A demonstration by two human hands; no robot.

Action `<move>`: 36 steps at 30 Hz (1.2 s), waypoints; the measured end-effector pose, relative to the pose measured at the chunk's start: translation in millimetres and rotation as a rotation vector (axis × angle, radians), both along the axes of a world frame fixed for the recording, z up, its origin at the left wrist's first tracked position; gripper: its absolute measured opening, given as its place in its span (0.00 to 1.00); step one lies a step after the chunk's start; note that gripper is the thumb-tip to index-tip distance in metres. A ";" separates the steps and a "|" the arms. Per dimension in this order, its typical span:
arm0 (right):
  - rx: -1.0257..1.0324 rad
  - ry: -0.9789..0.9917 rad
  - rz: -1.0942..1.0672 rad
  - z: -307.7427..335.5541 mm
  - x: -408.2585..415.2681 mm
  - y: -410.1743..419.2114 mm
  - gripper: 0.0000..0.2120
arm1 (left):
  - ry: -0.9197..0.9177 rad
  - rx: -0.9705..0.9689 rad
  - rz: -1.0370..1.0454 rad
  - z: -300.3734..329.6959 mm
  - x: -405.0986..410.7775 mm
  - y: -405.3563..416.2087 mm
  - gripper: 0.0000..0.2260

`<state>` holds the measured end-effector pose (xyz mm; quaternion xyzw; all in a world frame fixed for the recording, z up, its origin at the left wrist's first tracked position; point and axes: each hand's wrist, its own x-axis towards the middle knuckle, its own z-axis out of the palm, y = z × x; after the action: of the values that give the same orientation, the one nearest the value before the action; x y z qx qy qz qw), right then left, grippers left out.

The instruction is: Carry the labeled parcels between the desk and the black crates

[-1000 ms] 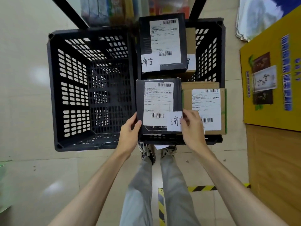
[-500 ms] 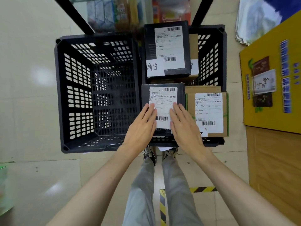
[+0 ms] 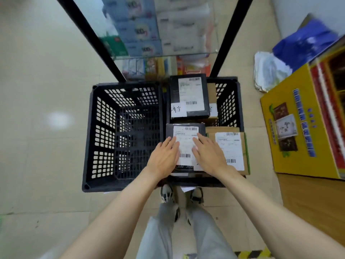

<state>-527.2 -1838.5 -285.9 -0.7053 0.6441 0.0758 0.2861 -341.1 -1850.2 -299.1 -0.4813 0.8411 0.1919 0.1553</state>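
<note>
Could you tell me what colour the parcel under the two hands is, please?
Black, with a white shipping label on top; the parcel shows only in the head view.

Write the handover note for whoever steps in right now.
Left hand and right hand: both flat, fingers straight, on the near black parcel in the right crate.
That crate also holds a far black parcel and a brown parcel beside the near one.
Left crate holds no parcels.
Done: three parcels visible in the crate.
Left: release, fetch the next.
</note>
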 end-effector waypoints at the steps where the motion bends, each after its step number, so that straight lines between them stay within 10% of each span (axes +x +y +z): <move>1: -0.030 -0.003 -0.012 17.9 -1.0 -9.8 0.22 | 0.006 -0.029 0.020 18.2 -1.7 -7.4 0.22; 21: -0.753 -0.002 0.063 550.4 0.7 -129.5 0.18 | 0.090 -0.716 0.363 571.9 -13.9 -110.3 0.20; 36: -0.966 -0.160 0.491 624.4 148.1 -103.2 0.19 | -0.090 -0.782 0.870 655.8 131.5 21.0 0.19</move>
<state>-379.1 -1941.6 338.5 -0.8898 0.3981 -0.2178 -0.0482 -209.6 -1829.2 356.8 -0.8114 0.5673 -0.1070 -0.0913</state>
